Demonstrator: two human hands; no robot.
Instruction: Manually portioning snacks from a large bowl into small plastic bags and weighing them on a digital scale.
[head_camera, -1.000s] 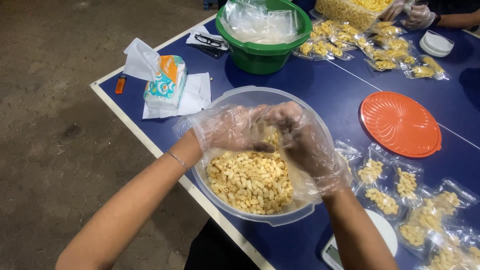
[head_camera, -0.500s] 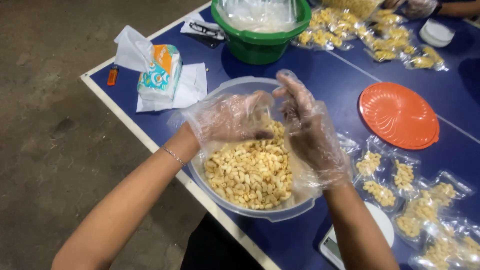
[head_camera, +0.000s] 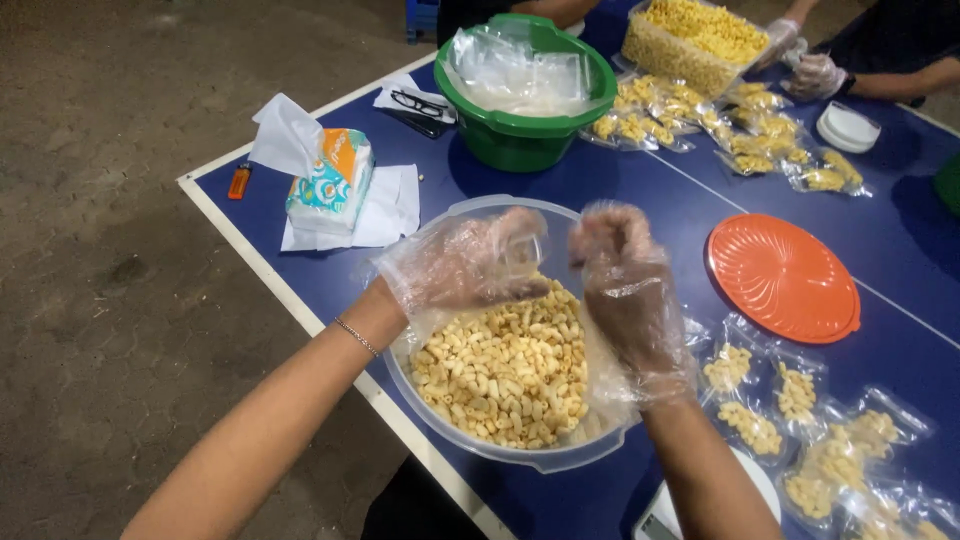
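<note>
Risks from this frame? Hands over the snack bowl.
1. The clear bowl sits close to the table edge; a nudge could tip it off.
2. The loose glove on the right hand bags at the wrist and could snag or slip.
3. Filled packets crowd the right elbow; a sweep might knock them about.

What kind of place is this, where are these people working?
Probably an informal snack-packing spot, not a factory: a blue table-tennis table on bare ground serves as the bench. Gloved hands, left hand and right hand, work over a bowl of macaroni snacks, with small filled bags alongside.
</note>
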